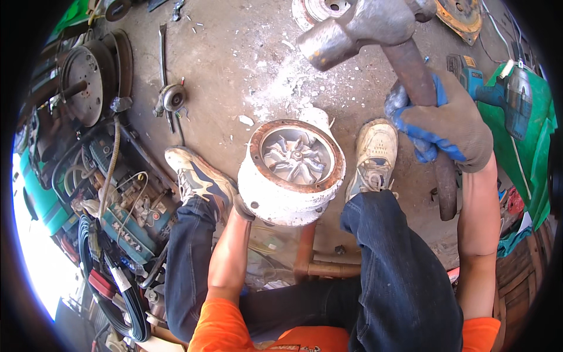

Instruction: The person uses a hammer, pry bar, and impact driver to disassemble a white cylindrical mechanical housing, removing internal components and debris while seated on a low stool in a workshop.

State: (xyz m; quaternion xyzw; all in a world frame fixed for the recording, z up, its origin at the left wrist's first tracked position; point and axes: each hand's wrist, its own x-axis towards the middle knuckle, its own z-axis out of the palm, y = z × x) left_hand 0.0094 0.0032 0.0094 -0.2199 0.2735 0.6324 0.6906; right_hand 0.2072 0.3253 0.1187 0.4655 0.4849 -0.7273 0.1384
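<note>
Between my shoes is a round metal housing (291, 205), crusted white, with a rusty rim and a bladed wheel (295, 157) inside. It leans so that its open face shows. My left hand (244, 209) is against its near left side; only a bit of the dark glove shows, and the fingers are hidden behind the housing. Raised to the right, my right hand (448, 120), in a grey and blue glove, is wrapped round the wooden handle of a large hammer (375, 29). The hammer's head hangs above and beyond the housing, apart from it.
White flakes (293, 82) litter the concrete floor beyond the housing. A grinder-like disc tool (172, 98) lies ahead left. Rusty wheels (88, 82) and an engine (129, 217) crowd the left side. To the right are a blue power tool (492, 94) and green sheeting (536, 158).
</note>
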